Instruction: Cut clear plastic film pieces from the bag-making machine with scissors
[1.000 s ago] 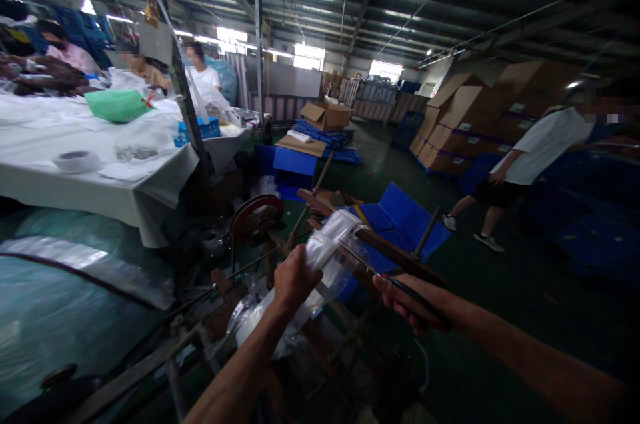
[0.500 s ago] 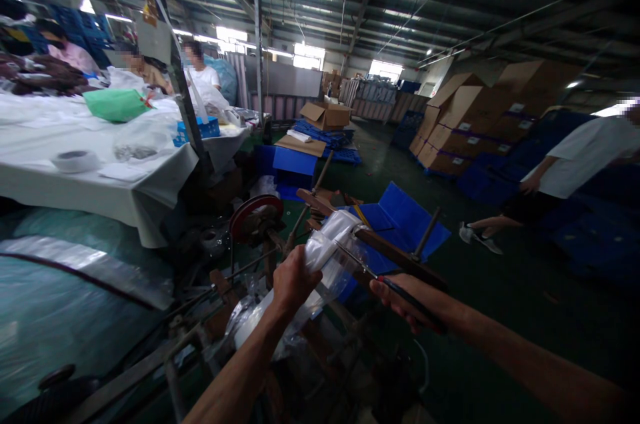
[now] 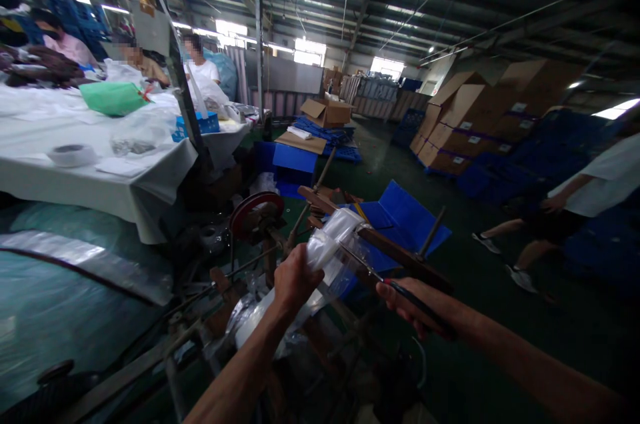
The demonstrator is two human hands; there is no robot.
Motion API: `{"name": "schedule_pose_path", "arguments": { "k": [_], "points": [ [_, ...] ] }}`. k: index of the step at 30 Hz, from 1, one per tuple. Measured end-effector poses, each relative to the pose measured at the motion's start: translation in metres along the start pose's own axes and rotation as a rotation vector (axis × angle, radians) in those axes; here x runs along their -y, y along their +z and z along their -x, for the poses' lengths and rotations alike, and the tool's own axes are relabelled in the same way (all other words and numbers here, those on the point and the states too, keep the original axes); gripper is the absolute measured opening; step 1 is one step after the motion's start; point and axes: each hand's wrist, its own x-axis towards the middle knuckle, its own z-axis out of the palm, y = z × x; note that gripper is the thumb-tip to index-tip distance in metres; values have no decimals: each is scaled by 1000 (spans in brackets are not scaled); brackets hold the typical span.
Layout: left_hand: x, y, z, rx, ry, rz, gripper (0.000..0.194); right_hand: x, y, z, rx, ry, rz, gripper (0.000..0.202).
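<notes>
My left hand [image 3: 296, 277] is closed around a bundle of clear plastic film [image 3: 327, 244], layered and shiny, on a wooden-armed winding frame [image 3: 395, 251]. My right hand [image 3: 413, 304] grips what look like scissors [image 3: 367, 267] with black and red handles. Their thin metal blades point up and left, with the tip at the right edge of the film bundle. Whether the tip touches the film I cannot tell. Below my left hand, more film [image 3: 265, 321] hangs around the frame. A red-rimmed wheel [image 3: 256, 216] stands left of the bundle.
A white-covered table [image 3: 130, 194] at left bears a tape roll [image 3: 73, 155] and a green bag [image 3: 114, 99]; people sit behind it. An open blue box [image 3: 395, 211] lies beyond the frame. Stacked cartons [image 3: 465, 121] stand at right. A person [image 3: 595, 177] walks there.
My right hand and the scissors have shifted slightly right and down. My left hand keeps its hold on the film. The walking person has moved to the right.
</notes>
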Motion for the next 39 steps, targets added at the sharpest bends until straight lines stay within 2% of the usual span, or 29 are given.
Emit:
{"name": "schedule_pose_path", "arguments": {
  "k": [12, 16, 20, 22, 28, 31, 34, 36, 39],
  "points": [
    [0, 1, 0, 4, -19, -33, 43, 16, 1, -2, -40, -40, 64, 66],
    [-3, -2, 0, 12, -20, -31, 42, 36, 4, -10, -42, -100, 130, 65],
    [-2, -3, 1, 8, -9, -23, 39, 63, 4, -19, -43, -164, 267, 63],
    [-2, -3, 1, 8, -2, -16, 39, 69, 3, -21, -62, -201, 352, 62],
    [0, -1, 1, 23, -22, -2, 43, 63, -2, -21, -79, -348, 497, 60],
    [1, 0, 0, 24, -11, -7, 44, 72, 1, -26, -69, -310, 466, 62],
    [2, 1, 0, 19, -7, -18, 46, 78, 3, -27, -108, -248, 341, 64],
    [2, 1, 1, 14, -9, -22, 46, 69, 0, -22, -118, -209, 216, 65],
    [2, -1, 2, 28, -11, -19, 44, 38, -9, -4, -63, -145, 83, 66]
  ]
}}
